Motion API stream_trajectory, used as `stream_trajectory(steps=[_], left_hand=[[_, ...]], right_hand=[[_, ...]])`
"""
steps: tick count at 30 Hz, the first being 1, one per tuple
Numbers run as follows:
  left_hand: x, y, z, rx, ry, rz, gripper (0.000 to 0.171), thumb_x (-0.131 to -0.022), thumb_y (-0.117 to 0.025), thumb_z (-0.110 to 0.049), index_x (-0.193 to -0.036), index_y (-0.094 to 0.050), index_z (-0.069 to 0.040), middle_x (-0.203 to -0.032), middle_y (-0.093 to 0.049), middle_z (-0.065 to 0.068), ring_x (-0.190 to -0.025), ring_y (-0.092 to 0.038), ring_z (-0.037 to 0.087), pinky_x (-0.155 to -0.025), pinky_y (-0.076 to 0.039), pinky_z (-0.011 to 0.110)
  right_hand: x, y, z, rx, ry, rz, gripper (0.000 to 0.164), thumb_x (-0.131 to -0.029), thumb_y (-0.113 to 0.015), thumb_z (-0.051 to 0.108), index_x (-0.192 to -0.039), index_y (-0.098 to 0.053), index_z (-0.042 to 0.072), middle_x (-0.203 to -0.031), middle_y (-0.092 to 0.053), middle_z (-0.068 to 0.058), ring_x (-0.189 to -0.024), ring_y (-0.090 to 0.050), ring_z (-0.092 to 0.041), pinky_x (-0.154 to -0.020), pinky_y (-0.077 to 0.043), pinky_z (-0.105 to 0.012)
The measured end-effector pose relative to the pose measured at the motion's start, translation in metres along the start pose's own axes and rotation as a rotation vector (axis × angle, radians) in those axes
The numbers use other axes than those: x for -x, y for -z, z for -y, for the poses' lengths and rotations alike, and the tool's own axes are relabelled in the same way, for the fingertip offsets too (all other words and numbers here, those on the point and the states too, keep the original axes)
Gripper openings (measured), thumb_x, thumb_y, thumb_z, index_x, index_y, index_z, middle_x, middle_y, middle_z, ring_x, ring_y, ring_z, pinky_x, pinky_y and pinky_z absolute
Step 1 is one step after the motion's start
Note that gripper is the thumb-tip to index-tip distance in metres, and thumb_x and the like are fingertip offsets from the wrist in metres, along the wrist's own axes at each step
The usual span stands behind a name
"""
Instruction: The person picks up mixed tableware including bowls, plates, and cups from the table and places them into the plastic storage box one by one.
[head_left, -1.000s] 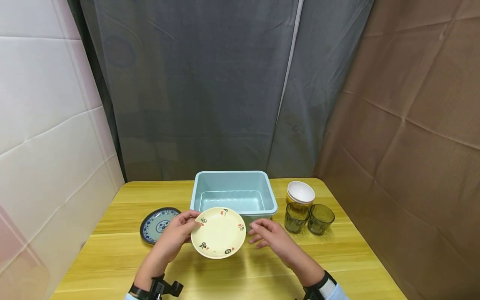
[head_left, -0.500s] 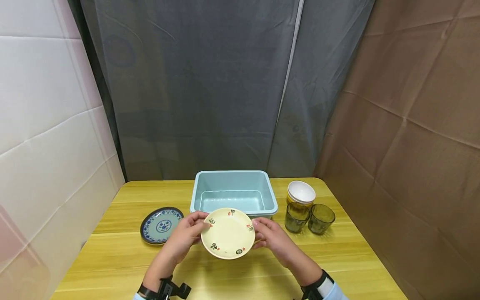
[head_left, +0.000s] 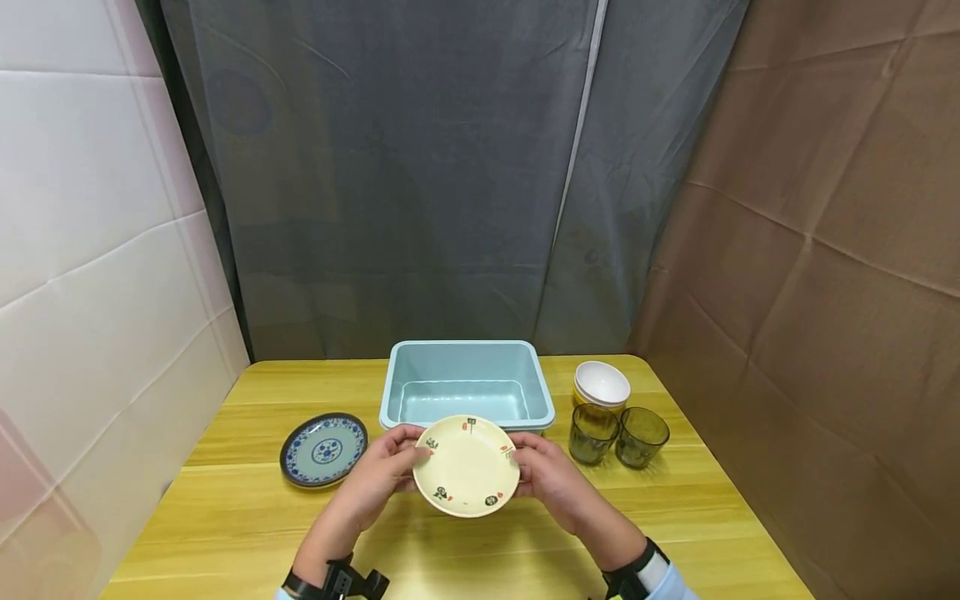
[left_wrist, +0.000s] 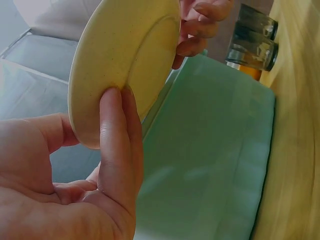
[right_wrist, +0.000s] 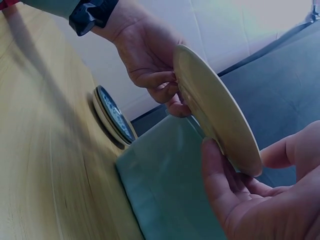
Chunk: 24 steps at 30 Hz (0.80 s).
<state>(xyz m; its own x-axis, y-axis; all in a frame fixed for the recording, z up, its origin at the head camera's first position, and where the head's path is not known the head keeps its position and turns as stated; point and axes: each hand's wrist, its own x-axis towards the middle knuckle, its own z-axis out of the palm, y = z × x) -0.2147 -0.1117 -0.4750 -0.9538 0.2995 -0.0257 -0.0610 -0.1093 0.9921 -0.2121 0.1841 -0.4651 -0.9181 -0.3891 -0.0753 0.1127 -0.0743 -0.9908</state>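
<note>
A cream plate [head_left: 467, 468] with small floral prints round its rim is held up above the table, just in front of the tub. My left hand [head_left: 382, 471] pinches its left edge, thumb on the face and fingers behind. On the opposite edge, my right hand [head_left: 551, 479] grips it the same way. The left wrist view shows the underside of the plate [left_wrist: 127, 60], with fingertips pressed against its foot ring. Tilted toward the head camera, the plate [right_wrist: 217, 110] appears nearly edge-on in the right wrist view.
Behind the plate stands a light blue tub [head_left: 467, 385]. A blue-patterned plate [head_left: 326, 450] lies at left, stacked on others as the right wrist view shows. At right are stacked bowls [head_left: 602, 385] and two green glasses, one left [head_left: 592, 435] and one right [head_left: 642, 438].
The cream plate has shifted right, carried by my left hand. My right hand, apart from it one second ago, has come to its right edge and now holds it.
</note>
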Motion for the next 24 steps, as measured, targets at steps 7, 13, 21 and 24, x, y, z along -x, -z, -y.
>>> stream_trajectory(steps=[7, 13, 21, 24], left_hand=[[-0.0001, -0.0011, -0.0011, 0.009, 0.009, 0.025, 0.045, -0.108, -0.065, -0.011, -0.146, -0.05, 0.009, -0.118, -0.073, 0.013, -0.093, -0.072, 0.019, -0.076, -0.063, 0.028], [-0.0017, -0.001, -0.001, -0.002, 0.026, 0.023, 0.044, -0.108, -0.065, -0.013, -0.145, -0.052, 0.007, -0.117, -0.072, 0.013, -0.093, -0.072, 0.019, -0.077, -0.062, 0.029], [0.0, 0.0007, -0.0019, -0.007, 0.025, 0.022, 0.044, -0.11, -0.063, -0.016, -0.147, -0.054, 0.006, -0.122, -0.068, 0.013, -0.095, -0.071, 0.021, -0.078, -0.061, 0.03], [0.0014, 0.0025, -0.003, -0.027, 0.039, 0.02, 0.044, -0.111, -0.062, -0.021, -0.147, -0.056, 0.004, -0.125, -0.068, 0.014, -0.098, -0.073, 0.023, -0.082, -0.062, 0.032]], right_hand=[[0.0009, 0.0016, 0.0007, -0.021, -0.011, -0.01, 0.045, -0.108, -0.051, 0.008, -0.147, -0.049, -0.014, -0.109, -0.074, -0.005, -0.092, -0.075, -0.016, -0.082, -0.065, -0.036], [0.0003, 0.0011, 0.0015, -0.023, -0.022, -0.031, 0.045, -0.11, -0.052, 0.01, -0.147, -0.049, -0.015, -0.109, -0.074, -0.006, -0.093, -0.076, -0.016, -0.08, -0.065, -0.035], [0.0006, 0.0004, 0.0016, -0.024, -0.02, -0.039, 0.042, -0.11, -0.053, 0.01, -0.144, -0.051, -0.015, -0.108, -0.075, -0.007, -0.093, -0.078, -0.017, -0.08, -0.066, -0.036], [0.0016, 0.0005, 0.0017, -0.021, -0.019, -0.044, 0.041, -0.11, -0.053, 0.01, -0.143, -0.051, -0.015, -0.108, -0.074, -0.007, -0.092, -0.077, -0.017, -0.08, -0.066, -0.035]])
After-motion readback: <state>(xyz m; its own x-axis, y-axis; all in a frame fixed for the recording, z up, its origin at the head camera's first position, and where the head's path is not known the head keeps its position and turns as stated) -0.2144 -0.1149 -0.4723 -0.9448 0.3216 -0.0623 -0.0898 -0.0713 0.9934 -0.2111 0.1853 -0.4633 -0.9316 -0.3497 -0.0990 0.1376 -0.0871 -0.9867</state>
